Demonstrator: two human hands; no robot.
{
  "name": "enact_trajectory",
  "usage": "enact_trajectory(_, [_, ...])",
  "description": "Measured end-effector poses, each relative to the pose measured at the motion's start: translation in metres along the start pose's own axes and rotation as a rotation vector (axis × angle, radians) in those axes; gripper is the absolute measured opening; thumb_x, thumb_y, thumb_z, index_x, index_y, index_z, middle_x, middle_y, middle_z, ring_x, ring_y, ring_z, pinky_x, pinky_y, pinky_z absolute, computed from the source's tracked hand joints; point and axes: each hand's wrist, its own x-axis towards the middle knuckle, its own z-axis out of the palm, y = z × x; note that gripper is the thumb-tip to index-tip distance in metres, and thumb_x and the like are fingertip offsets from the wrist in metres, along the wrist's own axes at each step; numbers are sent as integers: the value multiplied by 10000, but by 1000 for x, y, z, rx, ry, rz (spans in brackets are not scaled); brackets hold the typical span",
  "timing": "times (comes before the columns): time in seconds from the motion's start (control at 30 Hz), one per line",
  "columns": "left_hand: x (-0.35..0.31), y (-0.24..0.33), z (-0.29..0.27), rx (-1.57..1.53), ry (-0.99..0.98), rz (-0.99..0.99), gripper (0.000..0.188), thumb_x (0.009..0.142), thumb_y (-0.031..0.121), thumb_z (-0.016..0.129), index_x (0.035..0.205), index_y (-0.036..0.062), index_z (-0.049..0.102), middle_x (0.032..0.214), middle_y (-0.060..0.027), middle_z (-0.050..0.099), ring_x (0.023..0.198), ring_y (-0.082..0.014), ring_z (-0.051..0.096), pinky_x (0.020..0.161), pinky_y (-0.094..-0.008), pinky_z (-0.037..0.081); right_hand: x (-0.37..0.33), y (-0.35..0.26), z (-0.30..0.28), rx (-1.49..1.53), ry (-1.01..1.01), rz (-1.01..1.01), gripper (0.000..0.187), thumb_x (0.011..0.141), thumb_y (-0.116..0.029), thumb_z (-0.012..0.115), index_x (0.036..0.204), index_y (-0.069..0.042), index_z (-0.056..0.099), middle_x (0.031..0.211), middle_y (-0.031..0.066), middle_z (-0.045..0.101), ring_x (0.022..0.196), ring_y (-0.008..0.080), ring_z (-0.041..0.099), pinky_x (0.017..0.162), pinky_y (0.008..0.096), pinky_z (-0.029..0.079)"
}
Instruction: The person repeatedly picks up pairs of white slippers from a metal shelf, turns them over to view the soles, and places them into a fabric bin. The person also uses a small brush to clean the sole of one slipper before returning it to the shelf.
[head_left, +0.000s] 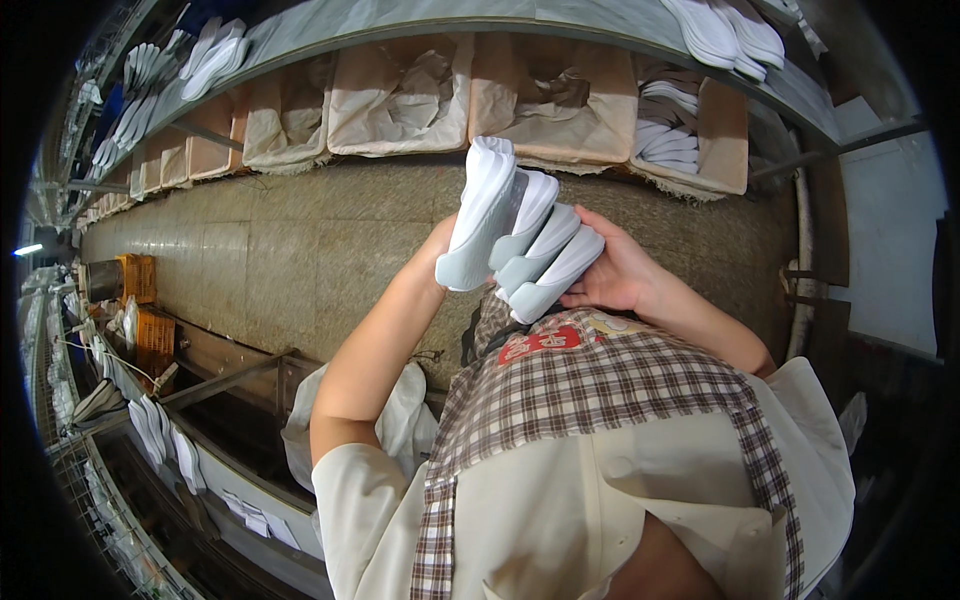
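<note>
Between my two hands is a bundle of several white and pale grey shoe soles (540,240), held in front of my checked apron (600,400). They stand on edge side by side, fanned a little, with the leftmost one tilted higher than the others. My left hand (441,243) is closed against the left side of the bundle, its fingers mostly hidden behind the soles. On the other side, my right hand (622,268) grips the rightmost soles, with fingers reaching round and under them.
Ahead, cloth-lined bins (345,145) stand in a row under a long shelf (450,14); the right-hand bin (725,145) holds stacked soles. More soles (712,35) lie on the shelf. At left are orange crates (154,335), a metal rack (235,380) and a white plastic bag (405,410).
</note>
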Motion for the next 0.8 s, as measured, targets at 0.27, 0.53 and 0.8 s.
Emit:
enact_trajectory(0.27, [-18,11,23,24,183,36,381,899,288,546,1119,-22,561,984,-125,638,828,-202,639,734,-319,534,-7,-5,16,-141,-57,-178,668,821,-566,519,1310,-123,411,1291,150,443,1166,320,445,912,541,367])
enact_trajectory(0.53, [-25,34,42,87,186,308,383,868,224,601,1117,-62,550,971,-132,638,778,-192,651,678,-289,557,-16,-23,42,-461,6,-545,903,783,-484,589,1405,-90,66,1273,229,402,1086,348,531,781,529,498])
enact_trajectory(0.8, [-30,45,36,71,173,423,388,872,230,592,1120,-65,547,977,-138,636,787,-200,651,686,-299,557,-32,-24,63,-607,-32,-797,1137,712,-406,735,1394,42,-58,1361,283,280,1292,355,301,1057,434,272])
